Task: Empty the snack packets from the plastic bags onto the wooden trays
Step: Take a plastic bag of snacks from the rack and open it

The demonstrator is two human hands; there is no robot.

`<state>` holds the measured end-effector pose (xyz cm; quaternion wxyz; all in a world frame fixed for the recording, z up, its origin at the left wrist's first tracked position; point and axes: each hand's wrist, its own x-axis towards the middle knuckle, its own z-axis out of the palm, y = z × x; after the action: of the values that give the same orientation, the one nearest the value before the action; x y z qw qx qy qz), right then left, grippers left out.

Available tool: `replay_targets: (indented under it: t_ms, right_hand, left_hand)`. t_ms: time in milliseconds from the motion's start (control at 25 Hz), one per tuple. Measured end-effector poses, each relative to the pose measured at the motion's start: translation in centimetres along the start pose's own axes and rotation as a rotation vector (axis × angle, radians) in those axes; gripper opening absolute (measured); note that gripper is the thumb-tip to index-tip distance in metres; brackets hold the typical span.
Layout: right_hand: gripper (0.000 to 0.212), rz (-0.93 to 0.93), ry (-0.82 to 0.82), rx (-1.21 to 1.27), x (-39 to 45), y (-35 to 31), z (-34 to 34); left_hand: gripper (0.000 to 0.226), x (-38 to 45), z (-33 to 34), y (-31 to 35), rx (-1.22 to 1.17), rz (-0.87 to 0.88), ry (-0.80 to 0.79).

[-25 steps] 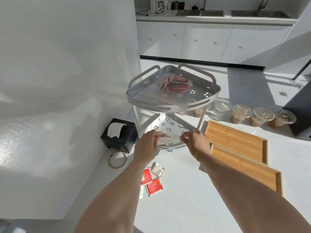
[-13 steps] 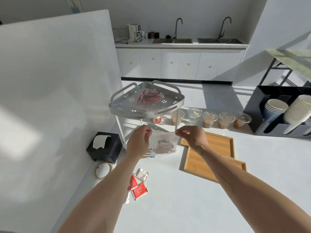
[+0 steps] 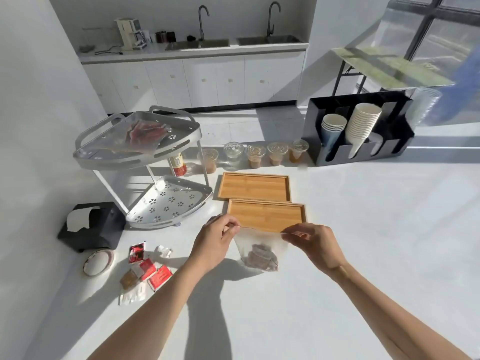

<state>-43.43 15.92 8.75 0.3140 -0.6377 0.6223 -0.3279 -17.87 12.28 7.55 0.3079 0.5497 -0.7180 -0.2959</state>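
Observation:
A clear plastic bag [image 3: 259, 245] with brown snack packets at its bottom hangs between my hands, just in front of the near wooden tray [image 3: 266, 215]. My left hand [image 3: 215, 242] pinches the bag's top left corner and my right hand [image 3: 313, 244] pinches the top right corner. A second wooden tray [image 3: 253, 187] lies behind the first; both are bare. Another plastic bag [image 3: 145, 136] with red packets rests on the top tier of the metal corner rack [image 3: 104, 157].
Loose red and brown packets [image 3: 148, 271] lie on the white counter at the left, beside a tape roll [image 3: 97, 262] and a black tissue box [image 3: 91, 228]. Lidded drink cups [image 3: 255, 155] line the back. A black cup holder [image 3: 361, 131] stands at the right.
Both hands have carried the bag from the rack's lower tier down and to the right, in front of the near tray. The view has pulled back and widened.

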Motion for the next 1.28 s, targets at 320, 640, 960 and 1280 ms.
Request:
replay_targets:
  t_ms: [320, 640, 960, 1280]
  right_hand:
    - [0.008, 0.037, 0.098, -0.108, -7.4, 5.7, -0.8]
    - [0.018, -0.097, 0.161, -0.218, -8.8, 6.1, 1.9]
    - [0.018, -0.279, 0.167, -0.321, -9.7, 5.2, 5.1]
    - [0.016, 0.186, -0.197, 0.191, -6.9, 1.8, 3.1]
  left_hand:
    - [0.006, -2.7, 6.7, 0.8, 0.089, 0.072, -0.106]
    - [0.016, -4.7, 7.9, 3.5, 0.264, -0.072, 0.127]
    - [0.022, -6.3, 7.8, 6.5, -0.375, -0.757, -0.238]
    - [0.016, -6.6, 6.8, 6.0, -0.382, -0.733, -0.266]
